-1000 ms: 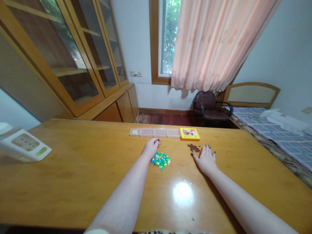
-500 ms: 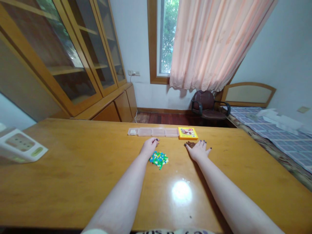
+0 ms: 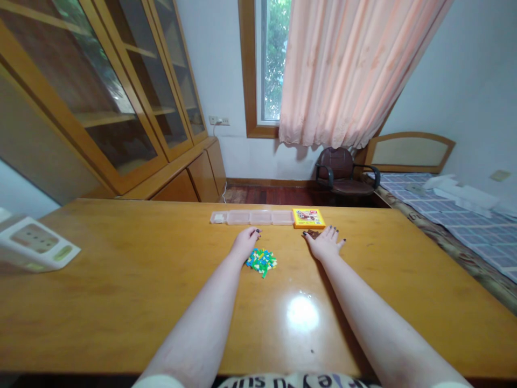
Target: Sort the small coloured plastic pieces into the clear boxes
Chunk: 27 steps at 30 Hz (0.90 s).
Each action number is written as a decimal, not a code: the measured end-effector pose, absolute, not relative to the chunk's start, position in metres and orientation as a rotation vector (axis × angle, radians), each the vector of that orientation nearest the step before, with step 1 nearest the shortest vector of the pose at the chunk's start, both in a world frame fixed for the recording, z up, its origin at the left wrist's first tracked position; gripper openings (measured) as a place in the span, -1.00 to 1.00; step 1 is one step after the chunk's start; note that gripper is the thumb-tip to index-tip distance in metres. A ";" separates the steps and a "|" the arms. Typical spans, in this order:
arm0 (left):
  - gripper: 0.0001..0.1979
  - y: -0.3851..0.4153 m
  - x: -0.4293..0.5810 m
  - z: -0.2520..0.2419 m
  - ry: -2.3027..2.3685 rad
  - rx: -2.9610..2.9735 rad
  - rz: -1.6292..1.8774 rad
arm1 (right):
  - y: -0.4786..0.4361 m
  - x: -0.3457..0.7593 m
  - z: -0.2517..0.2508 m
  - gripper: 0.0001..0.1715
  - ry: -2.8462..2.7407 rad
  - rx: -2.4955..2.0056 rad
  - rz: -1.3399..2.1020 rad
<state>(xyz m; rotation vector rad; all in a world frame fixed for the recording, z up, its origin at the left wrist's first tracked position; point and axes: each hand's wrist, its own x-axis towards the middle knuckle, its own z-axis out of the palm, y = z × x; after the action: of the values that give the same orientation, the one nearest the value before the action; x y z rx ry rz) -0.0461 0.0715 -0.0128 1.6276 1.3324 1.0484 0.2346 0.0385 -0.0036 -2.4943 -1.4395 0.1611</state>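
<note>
My left hand rests just beyond a pile of small blue, green, white and yellow building bricks. Its fingers are curled in toward the thumb, and anything inside them is too small or hidden to make out. Over on the right, my right hand lies with fingers spread beside and partly over a small heap of brown pieces. The hand covers part of that heap. Behind the hands, a yellow box with a printed picture lies flat, at the right end of a row of clear plastic trays.
Everything lies on a wooden table. A white and green device stands at the table's left edge. Beyond the table are a glass-doored cabinet, an office chair and a bed.
The whole view has shifted slightly with the head. Both hands keep nearly the same place and pose, and the piles look unchanged.
</note>
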 end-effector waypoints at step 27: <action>-0.45 0.019 -0.027 0.007 1.205 2.251 0.417 | -0.023 0.098 0.004 -0.08 -2.323 -1.619 0.410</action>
<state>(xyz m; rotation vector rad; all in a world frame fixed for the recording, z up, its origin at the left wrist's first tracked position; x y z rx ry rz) -0.0274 0.0194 0.0067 2.2510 1.2050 0.4173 0.0984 -0.0232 0.0043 -1.6195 -2.3234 0.4104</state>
